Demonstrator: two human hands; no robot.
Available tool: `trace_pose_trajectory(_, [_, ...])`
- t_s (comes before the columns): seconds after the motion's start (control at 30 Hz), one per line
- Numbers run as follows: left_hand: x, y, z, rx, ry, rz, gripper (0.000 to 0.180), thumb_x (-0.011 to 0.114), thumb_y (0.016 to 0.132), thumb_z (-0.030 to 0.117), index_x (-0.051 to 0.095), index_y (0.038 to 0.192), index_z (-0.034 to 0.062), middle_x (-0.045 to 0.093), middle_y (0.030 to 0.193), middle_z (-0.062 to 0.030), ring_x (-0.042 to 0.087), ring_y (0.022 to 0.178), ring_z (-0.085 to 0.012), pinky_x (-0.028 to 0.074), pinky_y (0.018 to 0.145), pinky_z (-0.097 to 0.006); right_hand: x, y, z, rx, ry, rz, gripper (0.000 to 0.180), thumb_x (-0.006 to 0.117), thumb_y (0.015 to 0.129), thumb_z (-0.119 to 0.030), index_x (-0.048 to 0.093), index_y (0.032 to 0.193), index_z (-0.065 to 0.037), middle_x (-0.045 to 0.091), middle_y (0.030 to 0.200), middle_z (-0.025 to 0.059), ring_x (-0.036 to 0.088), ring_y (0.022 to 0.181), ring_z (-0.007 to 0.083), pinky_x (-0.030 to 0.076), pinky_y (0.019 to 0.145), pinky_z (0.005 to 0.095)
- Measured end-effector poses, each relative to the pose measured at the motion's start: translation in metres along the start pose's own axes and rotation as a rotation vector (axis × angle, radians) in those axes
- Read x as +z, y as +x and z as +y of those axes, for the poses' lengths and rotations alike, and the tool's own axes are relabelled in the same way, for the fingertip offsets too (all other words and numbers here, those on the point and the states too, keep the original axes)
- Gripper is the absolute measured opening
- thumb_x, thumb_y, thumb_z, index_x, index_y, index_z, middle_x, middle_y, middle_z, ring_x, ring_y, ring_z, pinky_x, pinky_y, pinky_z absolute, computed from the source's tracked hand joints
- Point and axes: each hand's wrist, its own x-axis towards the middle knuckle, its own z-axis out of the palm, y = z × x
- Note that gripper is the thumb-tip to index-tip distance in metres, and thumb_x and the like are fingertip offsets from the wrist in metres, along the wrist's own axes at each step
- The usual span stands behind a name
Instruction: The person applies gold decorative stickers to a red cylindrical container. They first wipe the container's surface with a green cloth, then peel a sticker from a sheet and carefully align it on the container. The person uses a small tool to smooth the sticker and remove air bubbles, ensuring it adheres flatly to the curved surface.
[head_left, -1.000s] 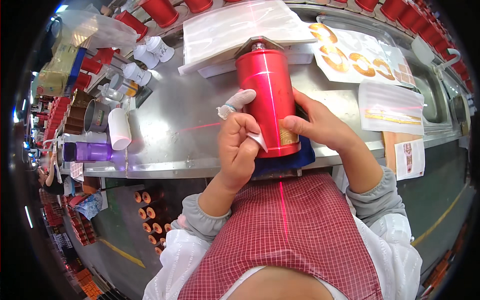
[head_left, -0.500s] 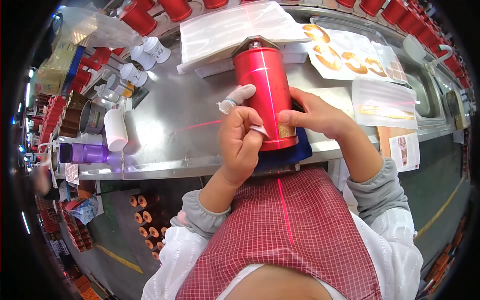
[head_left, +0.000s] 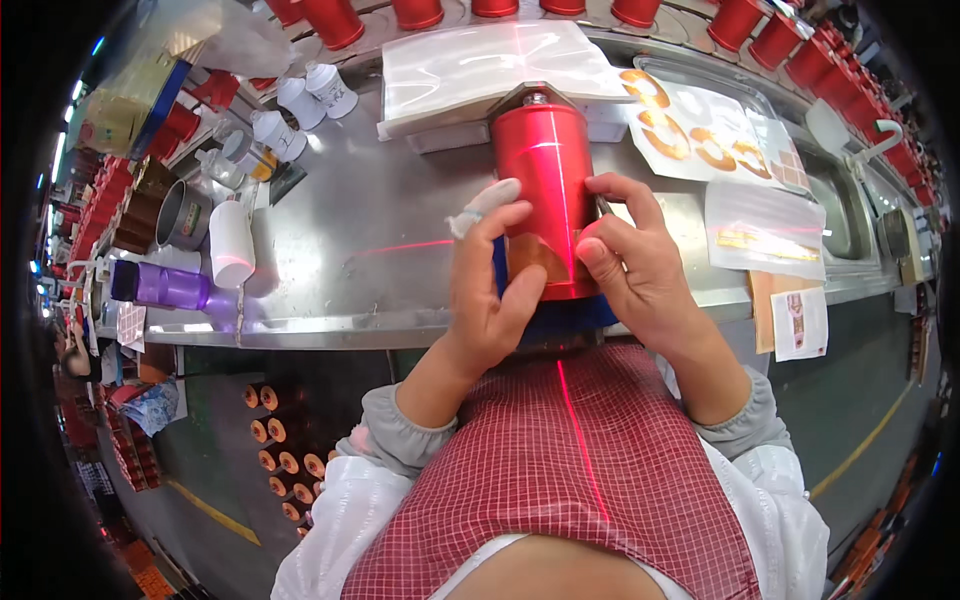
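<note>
A red metal cylinder [head_left: 543,180] lies in front of me with its far end on a dark angled holder [head_left: 532,90]. A gold-brown patch [head_left: 533,258] shows on its near part. My left hand [head_left: 490,270] rests along the cylinder's left side, fingers apart. Its thumb touches the cylinder by the patch, and a white cloth cover [head_left: 485,205] sits on one finger. At the right side, my right hand [head_left: 640,255] has its thumb and bent fingers pressed together by the cylinder's edge. Whatever they pinch is hidden. Blue material [head_left: 570,318] lies under the near end.
White sheets [head_left: 490,60] lie behind the cylinder. Gold curved decals [head_left: 662,132] on paper lie at right, near a sink [head_left: 838,205]. White bottles [head_left: 280,135], a white roll [head_left: 231,245] and a purple bottle [head_left: 170,287] stand or lie at left. Red cylinders [head_left: 495,5] line the far side.
My left hand has opened from a pinch on a white scrap, which I no longer see. My right fingers have curled in and closed. The gold patch shows more fully.
</note>
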Motion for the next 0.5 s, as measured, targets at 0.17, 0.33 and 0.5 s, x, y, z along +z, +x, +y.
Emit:
trace_pose_trajectory(0.17, [-0.004, -0.026, 0.001, 0.008, 0.394, -0.141, 0.071, 0.061, 0.09, 0.032, 0.034, 0.142, -0.0077, 0.046, 0.135, -0.0272, 0.038, 0.133, -0.0458, 0.016, 0.112, -0.058, 0.0, 0.005, -0.003, -0.078, -0.112, 0.003, 0.03, 0.07, 0.085, -0.03, 0.06, 0.076, -0.002, 0.049, 0.118, 0.0244, 0.049, 0.112, 0.0394, 0.04, 0.095, 0.0461])
trace_pose_trajectory(0.33, [-0.009, -0.014, 0.003, 0.191, 0.658, -0.201, 0.079, 0.065, 0.083, 0.045, 0.04, 0.141, -0.0042, 0.052, 0.13, -0.0278, 0.043, 0.13, -0.0441, 0.014, 0.112, -0.063, 0.0, 0.004, 0.002, -0.024, -0.166, 0.023, 0.034, 0.075, 0.078, -0.028, 0.057, 0.07, -0.001, 0.05, 0.114, 0.0233, 0.05, 0.11, 0.0371, 0.043, 0.091, 0.044])
trace_pose_trajectory(0.5, [-0.004, -0.013, 0.005, 0.171, 0.637, -0.179, 0.078, 0.062, 0.086, 0.046, 0.04, 0.14, -0.0052, 0.048, 0.135, -0.0292, 0.046, 0.127, -0.0451, 0.015, 0.112, -0.062, 0.004, 0.003, 0.009, 0.056, -0.068, 0.048, 0.027, 0.074, 0.082, -0.024, 0.061, 0.073, -0.001, 0.05, 0.112, 0.0196, 0.051, 0.11, 0.0318, 0.044, 0.09, 0.0402])
